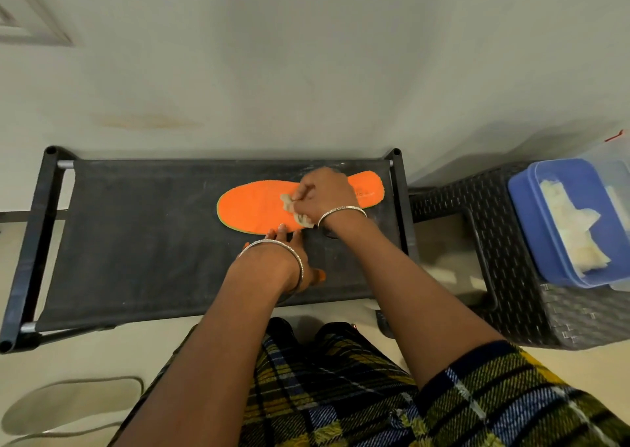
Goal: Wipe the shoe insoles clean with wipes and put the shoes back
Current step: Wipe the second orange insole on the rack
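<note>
Evidently early: my right hand (324, 192) pinches a wipe (291, 206) on the orange insole (252, 208), left hand (289, 242) straight-fingered, pinning its edge; shoes unseen, return pending.

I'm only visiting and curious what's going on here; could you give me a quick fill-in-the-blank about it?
The insole on the black rack is coloured ____.
The right hand rubs it with a ____.
More wipes lie in a ____ tub on the wicker stool.
Missing: orange; wipe; blue.
</note>
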Available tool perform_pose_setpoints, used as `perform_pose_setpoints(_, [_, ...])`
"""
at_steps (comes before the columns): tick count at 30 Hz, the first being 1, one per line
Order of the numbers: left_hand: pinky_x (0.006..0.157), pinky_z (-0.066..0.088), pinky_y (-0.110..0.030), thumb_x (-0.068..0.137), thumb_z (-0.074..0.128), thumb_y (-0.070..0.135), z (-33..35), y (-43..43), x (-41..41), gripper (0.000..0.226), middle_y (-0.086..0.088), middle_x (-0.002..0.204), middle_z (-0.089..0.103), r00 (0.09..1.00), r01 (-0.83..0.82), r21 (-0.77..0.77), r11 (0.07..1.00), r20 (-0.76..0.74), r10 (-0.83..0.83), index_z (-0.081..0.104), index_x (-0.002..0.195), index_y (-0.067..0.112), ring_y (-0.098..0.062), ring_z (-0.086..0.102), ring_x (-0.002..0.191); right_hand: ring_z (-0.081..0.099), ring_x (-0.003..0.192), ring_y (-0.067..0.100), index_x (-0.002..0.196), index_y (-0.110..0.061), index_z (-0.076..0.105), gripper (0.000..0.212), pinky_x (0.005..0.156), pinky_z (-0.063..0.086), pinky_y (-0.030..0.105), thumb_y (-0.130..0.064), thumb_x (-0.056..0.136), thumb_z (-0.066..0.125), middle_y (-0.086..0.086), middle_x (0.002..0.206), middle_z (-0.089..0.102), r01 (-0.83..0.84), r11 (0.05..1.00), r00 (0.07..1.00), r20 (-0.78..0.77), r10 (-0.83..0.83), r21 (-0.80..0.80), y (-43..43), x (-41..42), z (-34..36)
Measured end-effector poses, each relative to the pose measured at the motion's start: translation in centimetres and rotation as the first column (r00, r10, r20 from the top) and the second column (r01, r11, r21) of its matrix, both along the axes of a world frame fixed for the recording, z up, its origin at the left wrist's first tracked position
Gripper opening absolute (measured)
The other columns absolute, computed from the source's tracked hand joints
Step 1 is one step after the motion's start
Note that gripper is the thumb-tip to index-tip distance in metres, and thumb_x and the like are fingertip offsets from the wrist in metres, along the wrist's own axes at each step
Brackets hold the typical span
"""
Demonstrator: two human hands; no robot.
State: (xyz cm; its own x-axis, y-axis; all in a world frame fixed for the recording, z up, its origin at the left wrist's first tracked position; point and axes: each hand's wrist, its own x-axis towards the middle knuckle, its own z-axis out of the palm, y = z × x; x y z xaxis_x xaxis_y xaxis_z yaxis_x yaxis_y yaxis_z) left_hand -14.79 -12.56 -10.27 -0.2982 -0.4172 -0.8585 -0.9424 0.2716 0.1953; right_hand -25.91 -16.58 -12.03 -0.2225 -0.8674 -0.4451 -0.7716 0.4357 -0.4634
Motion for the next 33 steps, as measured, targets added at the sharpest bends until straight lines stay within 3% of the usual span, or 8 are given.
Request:
perform_pose_setpoints(3, [0.12,0.009,-0.05,0.093,0.049,0.058,-0.4,-0.1,0.1,0.095,-0.008,0.16,-0.019,1.0,-0.014,-0.008,1.0,-0.004,0.014,-0.013,0.154,0.019,-0.03,-0.01,0.149,0.069,0.089,0.02,0.071,-0.025,0.07,0.009,0.083,0.057,0.035,-0.024,0.077,0.075,-0.006,0.087,0.073,0.008,1.0,1.0,-0.03,-0.007,0.012,0.0,-0.6,0.2])
perform_pose_setpoints(9, [0.12,0.008,-0.048,0.092,0.047,0.061,-0.9,-0.3,0.4,0.1,-0.007,0.16,-0.021,1.0,-0.001,-0.011,1.0,0.011,0.002,-0.017,0.152,0.013,-0.028,-0.012,0.149,0.069,0.096,0.028,0.093,-0.019,0.074,0.029,0.082,0.058,0.039,-0.042,0.076,0.077,0.006,0.102,0.073,0.181,0.983,0.959,-0.213,-0.186,-0.042,-0.1,-3.6,-0.3])
perform_pose_setpoints(15, [0.12,0.006,-0.047,0.092,0.048,0.06,-1.1,-0.1,0.1,0.102,-0.007,0.16,-0.022,1.0,-0.007,-0.035,0.999,0.017,0.007,-0.017,0.152,0.011,-0.027,-0.014,0.148,0.065,0.097,0.024,0.081,-0.021,0.073,0.013,0.082,0.052,0.032,-0.034,0.081,0.077,0.001,0.095,0.074,0.008,0.995,0.999,-0.052,-0.013,-0.099,0.0,0.2,-0.5])
perform_pose_setpoints(17, [0.12,0.006,-0.048,0.092,0.049,0.06,-1.2,-0.1,0.1,0.102,-0.008,0.159,-0.023,1.0,-0.002,-0.028,1.0,0.019,0.002,-0.018,0.151,0.012,-0.027,-0.016,0.148,0.065,0.095,0.023,0.08,-0.022,0.073,0.012,0.079,0.053,0.032,-0.033,0.081,0.077,0.0,0.094,0.073,-0.03,0.993,0.998,-0.067,0.022,-0.112,0.1,0.6,-0.5])
perform_pose_setpoints(24, [0.121,0.007,-0.048,0.093,0.047,0.06,-1.0,-0.4,0.4,0.099,-0.007,0.159,-0.023,0.999,0.033,-0.019,0.999,0.036,-0.032,-0.016,0.152,0.012,-0.028,-0.014,0.148,0.069,0.092,0.029,0.084,-0.021,0.075,0.02,0.075,0.054,0.032,-0.041,0.084,0.074,0.005,0.095,0.074,0.245,0.955,0.95,-0.154,-0.27,-0.166,0.4,-3.2,0.1])
perform_pose_setpoints(27, [0.121,0.007,-0.048,0.093,0.047,0.059,-1.1,-0.4,0.3,0.099,-0.007,0.159,-0.023,0.999,0.034,-0.023,0.999,0.037,-0.033,-0.016,0.152,0.01,-0.028,-0.015,0.148,0.067,0.094,0.03,0.088,-0.016,0.073,0.018,0.075,0.054,0.034,-0.034,0.086,0.072,0.008,0.094,0.073,0.2,0.965,0.956,-0.181,-0.23,-0.17,0.2,-2.4,-0.2])
perform_pose_setpoints(30, [0.121,0.006,-0.047,0.093,0.047,0.059,-1.2,-0.3,0.1,0.1,-0.008,0.159,-0.023,0.999,0.03,-0.033,0.999,0.034,-0.029,-0.016,0.152,0.01,-0.028,-0.015,0.148,0.068,0.091,0.026,0.082,-0.018,0.075,0.016,0.079,0.054,0.035,-0.033,0.086,0.073,0.004,0.087,0.075,0.127,0.978,0.988,-0.062,-0.138,-0.163,0.0,-0.6,-0.2])
perform_pose_setpoints(33, [0.121,0.006,-0.047,0.092,0.047,0.06,-1.3,-0.4,0.0,0.1,-0.007,0.159,-0.023,0.999,0.034,-0.031,0.999,0.042,-0.033,-0.017,0.152,0.011,-0.028,-0.015,0.148,0.067,0.095,0.024,0.084,-0.022,0.075,0.007,0.082,0.054,0.035,-0.028,0.084,0.073,0.001,0.096,0.074,0.054,0.99,0.997,-0.055,-0.061,-0.128,0.0,-0.3,0.0])
